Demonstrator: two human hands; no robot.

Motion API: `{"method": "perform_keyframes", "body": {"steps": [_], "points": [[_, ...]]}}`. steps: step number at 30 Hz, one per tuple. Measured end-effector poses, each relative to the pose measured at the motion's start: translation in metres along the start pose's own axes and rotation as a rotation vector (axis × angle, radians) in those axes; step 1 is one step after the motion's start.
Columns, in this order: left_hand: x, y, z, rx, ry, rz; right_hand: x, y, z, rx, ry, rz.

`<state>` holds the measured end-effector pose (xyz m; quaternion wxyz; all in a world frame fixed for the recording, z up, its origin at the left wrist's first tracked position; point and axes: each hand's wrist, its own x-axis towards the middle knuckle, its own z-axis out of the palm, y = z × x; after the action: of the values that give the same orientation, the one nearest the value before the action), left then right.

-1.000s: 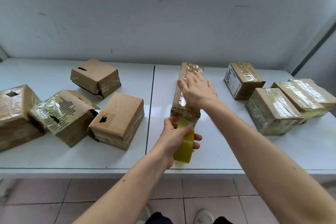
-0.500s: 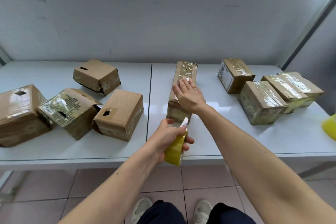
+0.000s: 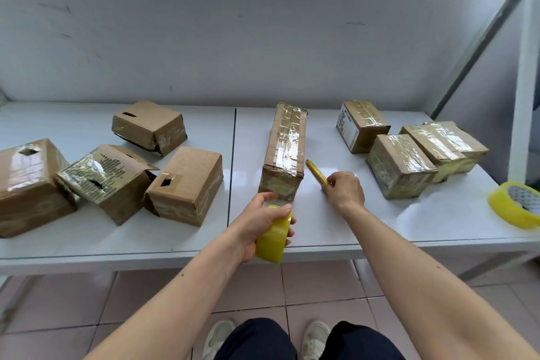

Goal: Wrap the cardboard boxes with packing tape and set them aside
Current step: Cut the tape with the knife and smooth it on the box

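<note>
- Your left hand (image 3: 257,223) is wrapped around the yellow packing tape roll (image 3: 273,238), held at the table's (image 3: 380,222) near edge just in front of the long cardboard box (image 3: 285,152).
- That box lies with its long axis running away from you, its near end just beyond your left fingers; a strip of tape seems to bridge roll and box, though it is too clear to be sure.
- Your right hand (image 3: 344,191) pinches a thin yellow cutter (image 3: 317,172), which is just right of the box's near corner.
- The right hand is nearer the likely cut; I judge that the blade must travel left, across the gap between roll and box end.
</note>
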<state>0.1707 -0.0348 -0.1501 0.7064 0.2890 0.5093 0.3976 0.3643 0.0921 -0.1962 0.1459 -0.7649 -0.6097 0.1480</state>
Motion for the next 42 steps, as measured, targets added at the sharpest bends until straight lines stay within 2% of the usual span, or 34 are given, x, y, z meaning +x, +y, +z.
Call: {"method": "perform_keyframes", "body": {"steps": [3, 4, 6, 7, 9, 11, 13, 14, 17, 20, 22, 24, 31, 38, 42], "points": [[-0.002, 0.0, 0.0, 0.007, 0.005, 0.0, 0.0, -0.002, -0.003, 0.02, 0.03, 0.003], [-0.002, 0.0, 0.0, 0.007, 0.009, -0.001, -0.002, -0.005, -0.005, 0.069, 0.103, -0.053], [-0.002, 0.0, 0.001, 0.008, 0.016, 0.003, -0.009, -0.016, -0.011, 0.262, 0.209, -0.295], [-0.002, -0.001, 0.001, 0.009, 0.017, 0.004, -0.014, -0.023, -0.014, 0.309, 0.156, -0.457], [-0.003, -0.001, 0.002, 0.02, 0.015, 0.008, -0.022, -0.035, -0.014, 0.281, -0.055, -0.707], [-0.007, 0.0, 0.0, 0.034, 0.015, 0.01, -0.025, -0.039, -0.012, 0.369, -0.229, -0.724], [-0.009, 0.001, -0.005, 0.029, 0.026, 0.01, -0.02, -0.037, -0.017, 0.493, -0.268, -0.71], [-0.009, 0.002, -0.008, 0.023, 0.03, 0.011, -0.016, -0.034, -0.021, 0.457, -0.267, -0.759], [-0.01, 0.005, -0.014, 0.025, 0.026, 0.01, 0.005, -0.028, -0.032, 0.088, -0.244, -0.961], [-0.009, 0.006, -0.014, 0.012, 0.011, -0.001, 0.025, -0.024, -0.02, -0.144, -0.073, -1.121], [-0.009, 0.006, -0.013, 0.007, 0.004, -0.009, 0.029, -0.021, -0.01, -0.169, -0.017, -1.111], [-0.009, 0.006, -0.015, 0.004, 0.006, -0.002, 0.029, -0.021, -0.005, -0.171, -0.054, -1.061], [-0.016, 0.016, -0.019, -0.015, 0.057, 0.066, 0.029, -0.021, -0.005, -0.174, 0.063, -1.137], [0.004, 0.033, -0.023, 0.065, 0.007, -0.107, 0.038, -0.027, -0.008, -0.083, 0.102, -1.199], [0.011, 0.046, -0.025, 0.09, -0.081, -0.129, 0.046, -0.03, -0.01, -0.06, 0.121, -1.248]]}}
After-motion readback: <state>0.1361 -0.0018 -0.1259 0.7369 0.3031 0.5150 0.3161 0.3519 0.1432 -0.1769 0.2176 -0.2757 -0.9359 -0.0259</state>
